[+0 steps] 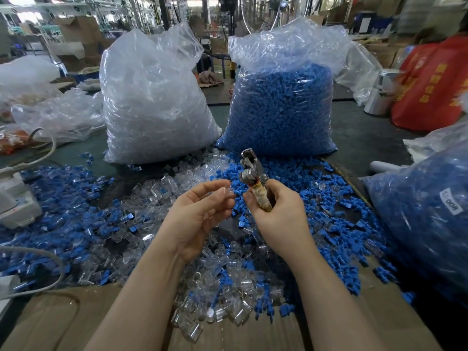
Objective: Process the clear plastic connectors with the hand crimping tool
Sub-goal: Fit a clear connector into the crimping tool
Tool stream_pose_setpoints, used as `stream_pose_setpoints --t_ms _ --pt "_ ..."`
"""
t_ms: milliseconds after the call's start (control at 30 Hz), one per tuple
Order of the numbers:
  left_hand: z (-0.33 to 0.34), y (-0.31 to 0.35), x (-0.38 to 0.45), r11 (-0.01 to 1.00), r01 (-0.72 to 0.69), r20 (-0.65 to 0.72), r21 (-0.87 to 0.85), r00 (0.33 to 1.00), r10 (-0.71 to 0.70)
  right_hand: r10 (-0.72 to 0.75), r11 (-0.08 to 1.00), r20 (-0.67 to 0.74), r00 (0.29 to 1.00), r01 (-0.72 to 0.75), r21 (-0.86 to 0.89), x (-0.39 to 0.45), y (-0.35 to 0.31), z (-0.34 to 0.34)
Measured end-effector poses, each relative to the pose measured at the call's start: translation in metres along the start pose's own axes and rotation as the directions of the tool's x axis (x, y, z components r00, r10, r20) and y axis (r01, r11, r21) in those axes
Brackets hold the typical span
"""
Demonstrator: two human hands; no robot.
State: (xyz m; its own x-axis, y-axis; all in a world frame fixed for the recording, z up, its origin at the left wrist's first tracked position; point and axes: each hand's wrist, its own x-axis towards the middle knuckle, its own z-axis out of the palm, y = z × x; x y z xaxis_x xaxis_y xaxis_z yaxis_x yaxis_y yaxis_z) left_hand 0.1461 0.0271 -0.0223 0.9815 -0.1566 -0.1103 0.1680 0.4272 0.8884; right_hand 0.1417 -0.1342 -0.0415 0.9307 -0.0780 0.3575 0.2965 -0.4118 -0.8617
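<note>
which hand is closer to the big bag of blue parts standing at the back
Right. The right hand, gripping the crimping tool, sits just below the bag of blue parts. The left hand, pinching a clear connector, is lower and further left.

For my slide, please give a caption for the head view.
Left hand pinches a clear connector beside the crimping tool gripped in the right hand.

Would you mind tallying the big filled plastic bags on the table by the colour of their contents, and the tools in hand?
Bags of clear parts: 1, the clear-parts bag at back left.
Bags of blue parts: 2, the blue-parts bag at back centre and the right-edge blue bag.
Crimping tools: 1, the crimping tool gripped by the right hand.
Total: 4.
</note>
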Motion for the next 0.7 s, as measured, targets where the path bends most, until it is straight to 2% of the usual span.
stream_pose_setpoints --t_ms 500,700 --pt "0.0014 0.0005 -0.0013 0.985 -0.069 -0.053 0.16 0.996 0.079 -0.011 1.0 0.011 1.0 0.011 -0.015 -0.0005 0.0003 -0.0013" --pt "0.0051 -0.0021 -0.0018 0.967 -0.078 -0.034 0.244 0.995 0.089 -0.008 1.0 0.035 0.999 0.008 0.0 -0.0016 -0.0004 -0.0005"
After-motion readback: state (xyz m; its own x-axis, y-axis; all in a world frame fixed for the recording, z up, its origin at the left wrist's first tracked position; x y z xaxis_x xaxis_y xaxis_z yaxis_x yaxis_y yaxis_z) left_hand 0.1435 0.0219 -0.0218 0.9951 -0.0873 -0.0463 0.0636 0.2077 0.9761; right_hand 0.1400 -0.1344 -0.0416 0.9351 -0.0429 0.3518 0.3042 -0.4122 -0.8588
